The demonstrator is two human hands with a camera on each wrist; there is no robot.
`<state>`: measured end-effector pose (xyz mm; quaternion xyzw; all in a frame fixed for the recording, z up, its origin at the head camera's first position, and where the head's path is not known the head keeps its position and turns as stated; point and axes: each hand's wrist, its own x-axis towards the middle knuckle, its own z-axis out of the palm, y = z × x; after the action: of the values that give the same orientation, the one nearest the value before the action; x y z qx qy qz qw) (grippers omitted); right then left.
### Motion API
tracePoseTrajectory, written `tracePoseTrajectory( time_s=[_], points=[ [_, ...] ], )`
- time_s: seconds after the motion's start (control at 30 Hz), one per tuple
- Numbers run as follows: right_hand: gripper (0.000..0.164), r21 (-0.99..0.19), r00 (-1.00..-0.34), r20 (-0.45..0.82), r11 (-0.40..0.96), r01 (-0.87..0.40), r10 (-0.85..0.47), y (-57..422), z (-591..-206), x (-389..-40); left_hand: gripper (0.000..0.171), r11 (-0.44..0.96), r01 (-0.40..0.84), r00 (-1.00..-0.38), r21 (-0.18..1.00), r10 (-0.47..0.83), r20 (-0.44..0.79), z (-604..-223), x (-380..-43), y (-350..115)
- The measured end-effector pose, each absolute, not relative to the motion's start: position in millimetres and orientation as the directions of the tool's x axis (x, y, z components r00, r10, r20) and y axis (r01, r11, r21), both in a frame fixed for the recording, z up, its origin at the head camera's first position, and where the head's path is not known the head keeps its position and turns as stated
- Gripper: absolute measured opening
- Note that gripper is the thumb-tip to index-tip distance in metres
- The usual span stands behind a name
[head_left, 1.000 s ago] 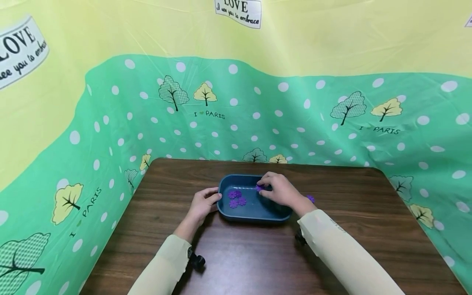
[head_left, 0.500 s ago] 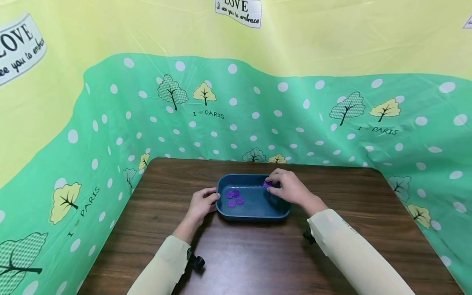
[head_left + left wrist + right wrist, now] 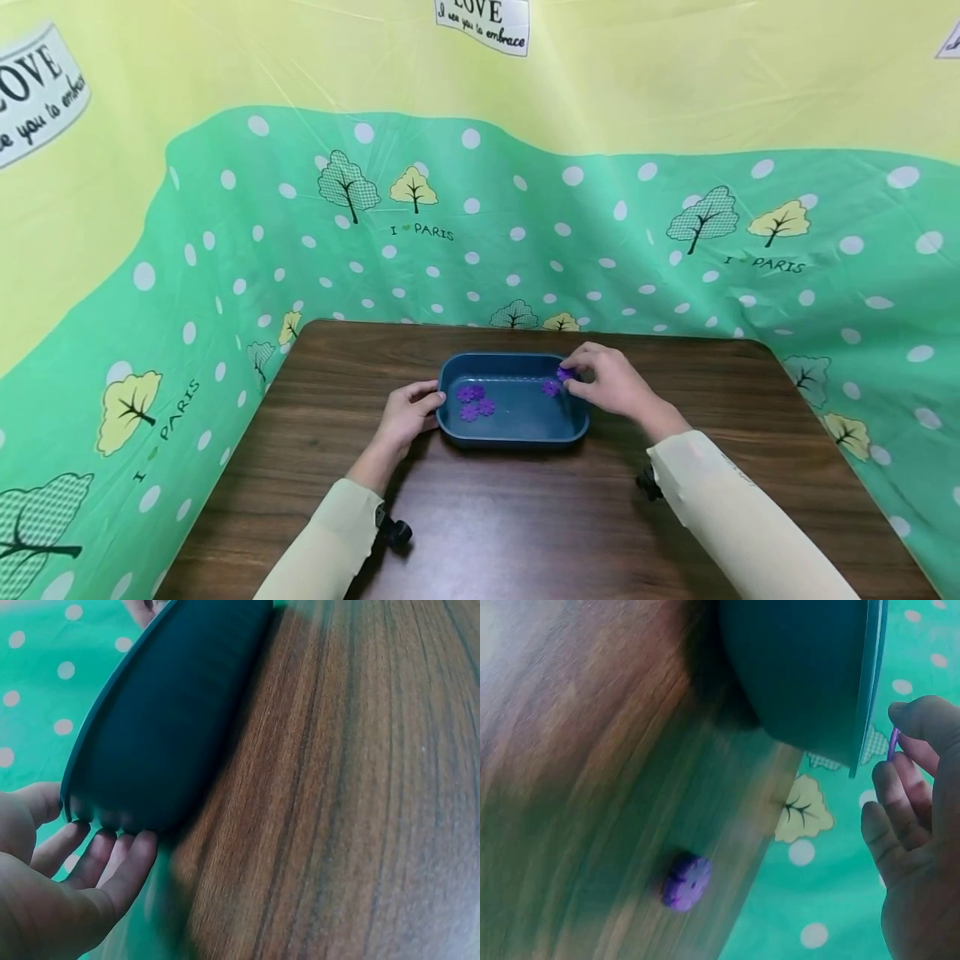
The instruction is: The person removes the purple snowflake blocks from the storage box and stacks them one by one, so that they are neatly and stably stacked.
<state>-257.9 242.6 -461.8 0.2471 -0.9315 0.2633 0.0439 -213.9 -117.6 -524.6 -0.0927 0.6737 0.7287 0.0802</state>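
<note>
A dark blue tray [image 3: 517, 421] stands on the brown table. My left hand [image 3: 407, 411] holds its left end; in the left wrist view the thumb is at the rim and the fingertips bear against the outer wall. Between thumb and fingers, my right hand [image 3: 611, 382] pinches a thin purple flower-shaped piece [image 3: 564, 374] over the tray's right end. Just left of those fingers, another purple flower-shaped piece [image 3: 551, 388] lies in the tray. Several more purple flower-shaped pieces [image 3: 469, 412] are grouped at the tray's left side.
A small purple flower-patterned stack or piece [image 3: 686, 882] lies on the tabletop [image 3: 600, 795] beside the tray, hidden behind the right arm in the head view. A green and yellow printed cloth [image 3: 480, 217] hangs around the table's far and side edges.
My right hand has shifted right within the tray, still pinching a purple piece. One purple flower-shaped piece now lies on the tray floor beside it. My left hand keeps its hold.
</note>
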Motion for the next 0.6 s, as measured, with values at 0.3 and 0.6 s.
tracePoseTrajectory(
  time_s=[0.3, 0.6],
  points=[
    [0.024, -0.486, -0.877, 0.251, 0.73, -0.481, -0.41, 267, -467, -254, 0.038, -0.08, -0.243, -0.97, 0.967, -0.001, -0.244, -526, -215, -119],
    [0.03, -0.461, -0.886, 0.264, 0.758, -0.462, -0.381, 297, -476, -251, 0.037, -0.09, -0.251, -0.968, 0.964, 0.014, -0.251, -524, -216, -119]
  ],
)
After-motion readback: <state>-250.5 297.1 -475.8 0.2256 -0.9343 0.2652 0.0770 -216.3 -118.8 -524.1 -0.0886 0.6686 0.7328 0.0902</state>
